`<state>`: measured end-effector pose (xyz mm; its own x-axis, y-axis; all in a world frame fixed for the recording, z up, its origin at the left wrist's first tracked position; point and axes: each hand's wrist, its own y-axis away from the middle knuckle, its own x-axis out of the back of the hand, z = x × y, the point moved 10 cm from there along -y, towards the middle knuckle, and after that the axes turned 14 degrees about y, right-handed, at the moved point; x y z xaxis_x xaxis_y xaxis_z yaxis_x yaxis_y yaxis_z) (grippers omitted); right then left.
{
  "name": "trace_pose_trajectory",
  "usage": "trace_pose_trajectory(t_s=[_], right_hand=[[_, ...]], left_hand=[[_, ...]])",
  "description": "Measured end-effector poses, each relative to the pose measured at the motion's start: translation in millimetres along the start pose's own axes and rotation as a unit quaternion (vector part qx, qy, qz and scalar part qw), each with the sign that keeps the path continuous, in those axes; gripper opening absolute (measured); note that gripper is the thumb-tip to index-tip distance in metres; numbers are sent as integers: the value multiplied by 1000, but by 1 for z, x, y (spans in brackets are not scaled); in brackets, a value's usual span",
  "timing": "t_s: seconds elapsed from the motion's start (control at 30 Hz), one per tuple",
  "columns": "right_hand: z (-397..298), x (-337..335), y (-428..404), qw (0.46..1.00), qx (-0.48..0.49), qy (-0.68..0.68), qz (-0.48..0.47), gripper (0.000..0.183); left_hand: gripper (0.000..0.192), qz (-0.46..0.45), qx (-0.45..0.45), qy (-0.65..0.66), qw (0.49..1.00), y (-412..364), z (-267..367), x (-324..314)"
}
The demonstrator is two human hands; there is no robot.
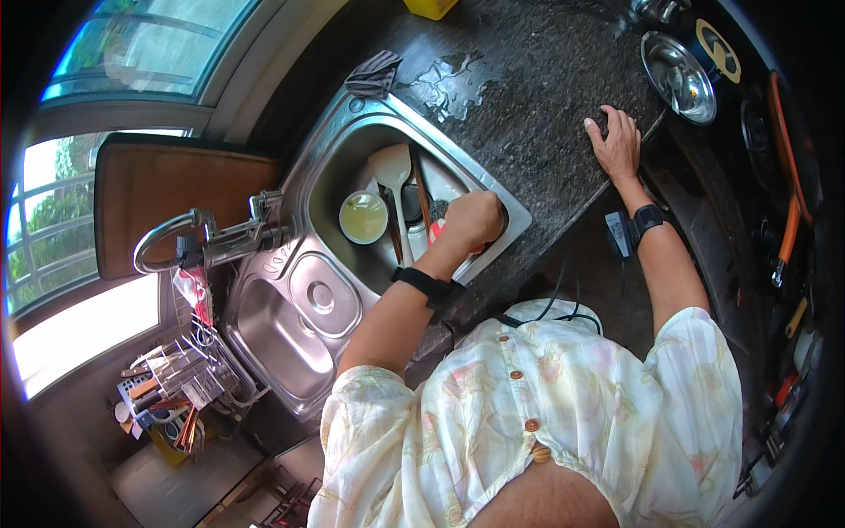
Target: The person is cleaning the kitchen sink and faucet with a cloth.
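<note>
My left hand is curled into a fist inside the right end of the steel sink basin. A red-and-white item shows below it, partly covered by my wrist; the fingertips and whatever they grip are hidden. Beside it in the basin lie a pale spatula, brown chopsticks and a dark round item. A white bowl of yellowish liquid stands to the left. My right hand, fingers apart and holding nothing, rests at the edge of the dark stone countertop.
A striped cloth sits at the sink's back corner, near spilled water. The chrome faucet stands left, before a wooden board. A dish rack holds utensils. A steel bowl stands at right, near an orange-handled pan.
</note>
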<state>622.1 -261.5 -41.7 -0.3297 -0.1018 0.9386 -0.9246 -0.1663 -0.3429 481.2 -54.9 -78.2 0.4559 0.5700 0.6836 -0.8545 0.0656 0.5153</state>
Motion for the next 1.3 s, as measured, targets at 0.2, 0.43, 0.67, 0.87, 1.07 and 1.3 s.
trace_pose_trajectory(t_s=[0.2,0.43,0.67,0.87,1.07,1.3], right_hand=[[4,-6,1,1000,-15,-2,-22,44],[2,-8,-1,1000,-9,-1,-29,45],[2,-7,-1,999,-11,4,-33,43],[1,-4,0,999,-21,2,-30,42],[3,-1,0,1000,-16,-6,-26,40],[-4,-1,-2,999,-1,-4,-35,40]], left_hand=[[21,-45,33,-21,998,34,-25,-11],[22,-106,120,-109,981,104,-103,-18],[23,-66,148,-168,972,135,-128,-12],[21,52,182,-57,980,161,-156,51],[17,177,88,731,653,202,-160,74],[21,76,-109,933,336,206,-129,62]])
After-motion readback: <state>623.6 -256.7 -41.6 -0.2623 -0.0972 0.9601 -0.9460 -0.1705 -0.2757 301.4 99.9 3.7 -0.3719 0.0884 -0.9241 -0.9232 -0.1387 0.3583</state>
